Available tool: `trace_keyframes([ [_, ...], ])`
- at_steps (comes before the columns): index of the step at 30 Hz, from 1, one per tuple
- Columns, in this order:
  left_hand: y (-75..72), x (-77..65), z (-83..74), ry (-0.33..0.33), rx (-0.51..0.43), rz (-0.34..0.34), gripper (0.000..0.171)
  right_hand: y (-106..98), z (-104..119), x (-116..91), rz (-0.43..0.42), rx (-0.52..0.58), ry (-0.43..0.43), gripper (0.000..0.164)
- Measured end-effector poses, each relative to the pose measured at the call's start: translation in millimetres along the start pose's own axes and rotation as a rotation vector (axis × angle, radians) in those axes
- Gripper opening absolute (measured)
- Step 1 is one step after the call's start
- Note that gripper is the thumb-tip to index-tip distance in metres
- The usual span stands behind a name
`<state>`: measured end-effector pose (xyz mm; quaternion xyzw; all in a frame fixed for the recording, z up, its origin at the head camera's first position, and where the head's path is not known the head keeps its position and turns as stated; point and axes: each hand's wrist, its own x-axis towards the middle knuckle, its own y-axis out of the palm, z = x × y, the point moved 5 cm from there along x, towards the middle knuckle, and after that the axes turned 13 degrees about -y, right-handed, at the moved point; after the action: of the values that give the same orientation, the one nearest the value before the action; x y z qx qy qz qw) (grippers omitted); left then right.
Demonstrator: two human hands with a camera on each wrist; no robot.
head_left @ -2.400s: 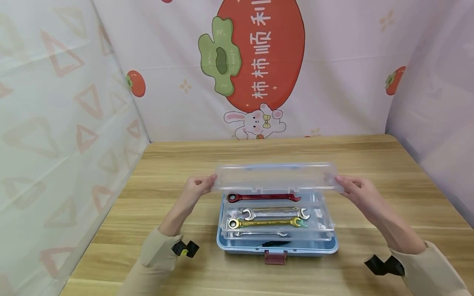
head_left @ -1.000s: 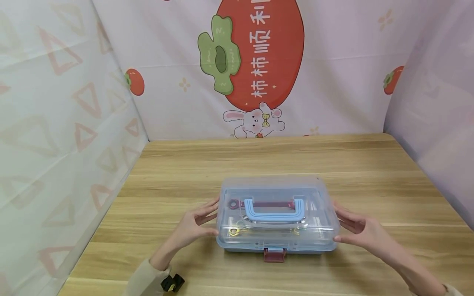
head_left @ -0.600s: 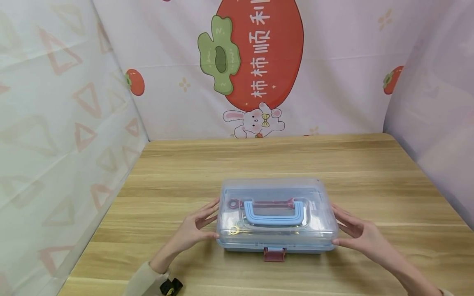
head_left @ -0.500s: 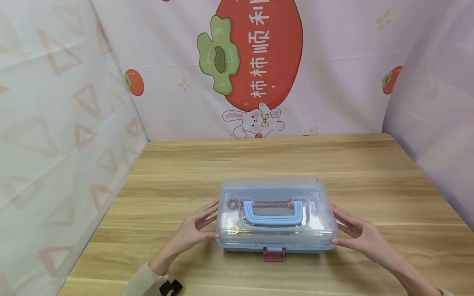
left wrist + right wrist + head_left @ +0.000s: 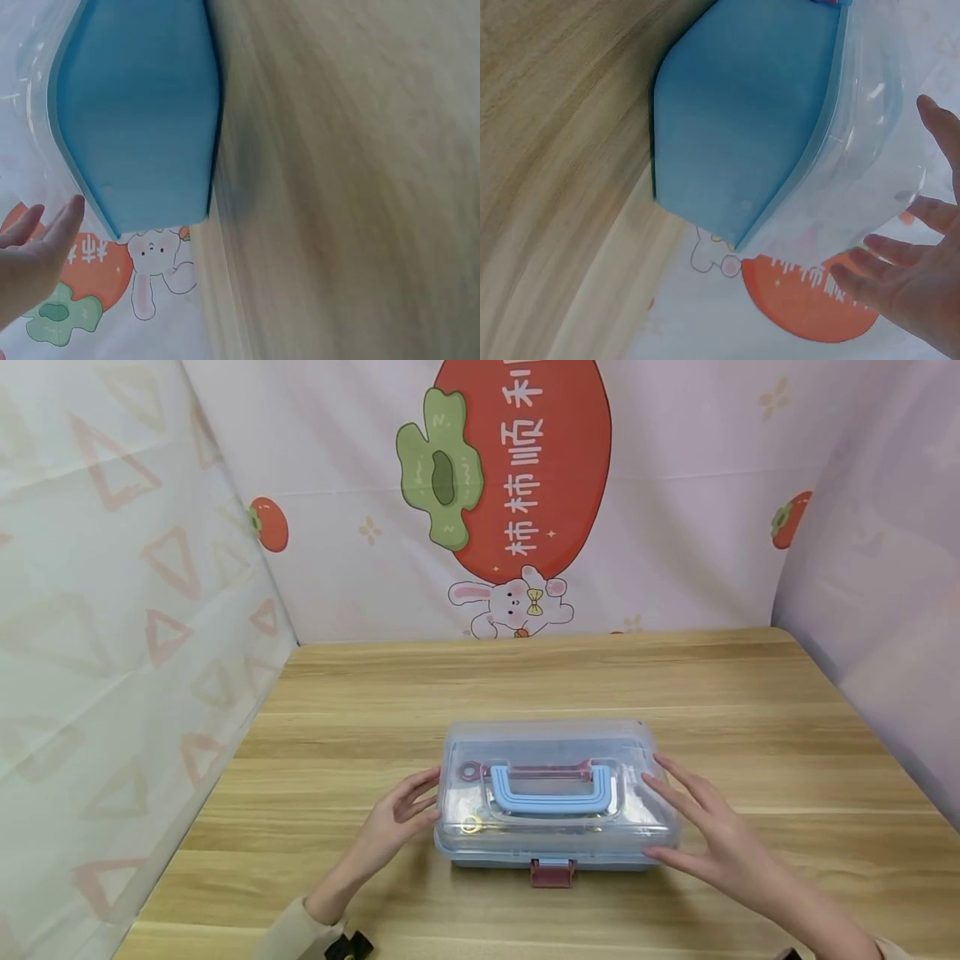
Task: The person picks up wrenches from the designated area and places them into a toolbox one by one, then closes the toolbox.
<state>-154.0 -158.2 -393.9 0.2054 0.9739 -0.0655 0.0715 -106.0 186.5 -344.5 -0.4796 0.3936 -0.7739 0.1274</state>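
A toolbox with a pale blue base (image 5: 487,863) and a clear lid (image 5: 465,839) stands on the table, its lid down. On top lies a light blue carrying handle (image 5: 551,807); at the front a maroon latch (image 5: 552,875) hangs outward. Through the lid show a red wrench (image 5: 543,772) and a gold wrench ring (image 5: 471,823). My left hand (image 5: 393,822) is at the lid's left end, fingers loosely bent. At the right end my right hand (image 5: 720,843) spreads its fingers by the lid edge, holding nothing. Both wrist views show the blue base sides (image 5: 139,112) (image 5: 742,105).
The wooden table (image 5: 360,702) extends around the box on every side. A printed cloth (image 5: 337,568) hangs behind it, with further cloths at left (image 5: 112,693) and right (image 5: 892,610). Black wrist gear (image 5: 348,947) sits at the left sleeve.
The lid, earlier raised in both hands with several wrenches showing in trays, has come down onto the base. Since then the right hand has loosened and spread its fingers over the right end.
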Motion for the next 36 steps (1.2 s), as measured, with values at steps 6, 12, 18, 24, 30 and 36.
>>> trace_keyframes([
  [6, 4.5, -1.2, -4.4, -0.005, 0.014, -0.050, 0.049, 8.7, 16.4, 19.7, -0.095, -0.106, -0.262, 0.055],
  [12, 7.4, -1.1, -5.3, -0.006, -0.008, -0.096, 0.048, 23.7, 35.0, 36.2, -0.087, -0.194, -0.431, 0.047],
  [18, 8.2, -0.9, -3.4, -0.008, -0.016, -0.102, 0.049, 35.6, 48.3, 43.7, -0.079, -0.268, -0.538, 0.041],
  [24, 8.1, -0.3, -1.4, -0.034, -0.015, -0.100, 0.050, 43.4, 60.2, 45.3, -0.109, -0.320, -0.677, 0.035],
  [30, 8.7, 0.1, 0.2, -0.047, -0.026, -0.101, 0.051, 52.6, 64.3, 40.3, -0.043, -0.341, -0.738, 0.034],
  [36, 8.4, 0.0, 0.2, -0.042, -0.027, -0.108, 0.051, 62.6, 61.5, 32.5, 0.016, -0.410, -0.742, 0.032],
])
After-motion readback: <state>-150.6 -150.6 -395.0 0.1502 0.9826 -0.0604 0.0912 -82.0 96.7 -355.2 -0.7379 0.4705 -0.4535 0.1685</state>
